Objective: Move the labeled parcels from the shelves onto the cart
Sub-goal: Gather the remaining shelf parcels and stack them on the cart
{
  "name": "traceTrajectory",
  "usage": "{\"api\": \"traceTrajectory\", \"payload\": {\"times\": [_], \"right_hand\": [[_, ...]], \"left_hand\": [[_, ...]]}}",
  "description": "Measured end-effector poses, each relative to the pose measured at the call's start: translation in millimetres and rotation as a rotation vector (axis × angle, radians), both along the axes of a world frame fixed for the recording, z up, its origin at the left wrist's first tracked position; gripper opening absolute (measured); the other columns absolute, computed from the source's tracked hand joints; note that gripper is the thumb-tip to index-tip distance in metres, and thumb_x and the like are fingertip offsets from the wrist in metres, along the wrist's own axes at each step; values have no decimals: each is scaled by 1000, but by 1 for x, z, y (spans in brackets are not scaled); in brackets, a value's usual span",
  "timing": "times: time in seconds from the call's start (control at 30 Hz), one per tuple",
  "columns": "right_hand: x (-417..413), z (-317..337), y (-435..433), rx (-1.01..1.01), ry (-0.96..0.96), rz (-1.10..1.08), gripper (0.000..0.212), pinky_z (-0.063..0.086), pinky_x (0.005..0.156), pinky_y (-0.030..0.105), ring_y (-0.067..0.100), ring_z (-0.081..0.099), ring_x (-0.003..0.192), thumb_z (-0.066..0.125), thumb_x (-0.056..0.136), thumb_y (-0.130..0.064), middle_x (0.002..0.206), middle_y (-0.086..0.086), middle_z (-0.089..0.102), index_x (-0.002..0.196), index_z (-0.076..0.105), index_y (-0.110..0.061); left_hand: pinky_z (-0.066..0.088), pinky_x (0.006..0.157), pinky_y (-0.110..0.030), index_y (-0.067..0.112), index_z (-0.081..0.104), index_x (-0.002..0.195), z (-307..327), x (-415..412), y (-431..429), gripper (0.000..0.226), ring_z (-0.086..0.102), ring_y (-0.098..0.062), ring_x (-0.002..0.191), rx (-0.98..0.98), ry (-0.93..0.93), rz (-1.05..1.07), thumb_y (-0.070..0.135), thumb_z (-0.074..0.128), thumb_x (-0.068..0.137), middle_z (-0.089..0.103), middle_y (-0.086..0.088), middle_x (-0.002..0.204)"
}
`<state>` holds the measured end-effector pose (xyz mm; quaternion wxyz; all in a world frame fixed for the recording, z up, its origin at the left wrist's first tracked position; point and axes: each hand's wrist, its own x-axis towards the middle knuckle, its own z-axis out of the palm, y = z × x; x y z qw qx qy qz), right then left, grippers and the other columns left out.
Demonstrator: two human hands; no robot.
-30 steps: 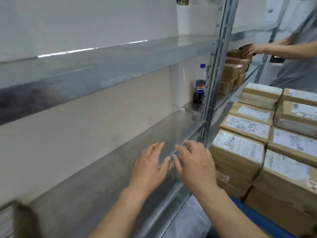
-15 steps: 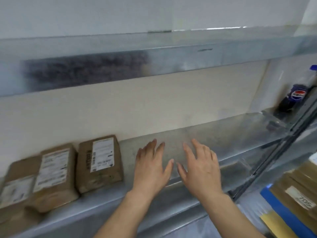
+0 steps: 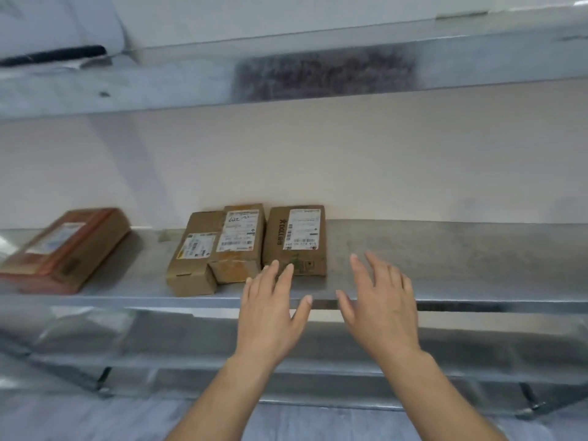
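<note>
Three brown labeled parcels lie side by side on the metal shelf (image 3: 445, 249): a right parcel (image 3: 296, 240), a middle parcel (image 3: 240, 243) and a left parcel (image 3: 194, 259). A larger orange-brown parcel (image 3: 66, 249) lies further left. My left hand (image 3: 270, 310) is open, fingers straight, its fingertips at the near edge of the right parcel. My right hand (image 3: 381, 303) is open over bare shelf to the right of that parcel and holds nothing. The cart is out of view.
An upper metal shelf (image 3: 318, 71) overhangs the parcels, with a white bundle (image 3: 57, 30) at its left end. A beige wall backs the shelf. A lower shelf level (image 3: 286, 351) sits under my forearms.
The view has swung left along the shelf, away from the cart and the cola bottle. The parcels now sit near the centre, and my open hands have come up to the rightmost one.
</note>
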<state>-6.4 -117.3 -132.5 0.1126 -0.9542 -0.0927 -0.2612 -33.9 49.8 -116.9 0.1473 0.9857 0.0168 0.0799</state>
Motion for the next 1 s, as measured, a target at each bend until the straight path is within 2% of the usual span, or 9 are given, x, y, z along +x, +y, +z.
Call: {"api": "traceTrajectory", "payload": {"times": [0.23,0.43,0.63,0.8,0.93,1.0], "right_hand": [[-5,-13,25,-38,50,7,63,52,80,46,37,64,95,85,62,-34,114,21,64,115,66,-3],[19,-13,46,-95,130,-25,62,53,81,47,36,65,96,84,63,-34,112,20,65,114,65,-4],[51,-10,62,-130,158,-54,60,53,81,47,37,64,96,85,62,-33,111,19,65,112,65,-4],[77,-11,69,-107,190,-76,54,54,71,47,41,64,88,85,63,-27,106,22,65,106,66,-1],[96,-19,72,-23,222,-90,46,54,61,46,43,64,78,80,72,-19,97,26,65,105,63,7],[104,-19,74,60,290,-114,43,52,69,44,43,62,89,66,87,-21,105,25,63,118,56,7]], "left_hand": [[13,116,-29,23,17,150,-18,-1,21,62,9,-13,144,-105,84,6,47,37,97,13,4,158],[17,115,-30,18,20,149,-25,41,36,59,16,-17,142,-126,109,-69,40,40,97,20,-1,156],[25,111,-32,18,25,148,-29,63,69,58,20,-18,142,-90,93,-28,41,41,97,21,1,156],[29,108,-30,17,24,149,-29,71,73,57,24,-16,141,-171,116,-26,39,38,98,25,2,155],[31,108,-33,11,15,150,-29,86,61,61,29,-24,139,-333,230,3,35,38,99,26,-8,154],[31,108,-32,9,13,150,-32,93,58,62,31,-26,138,-397,259,16,33,39,99,28,-10,153]]}}
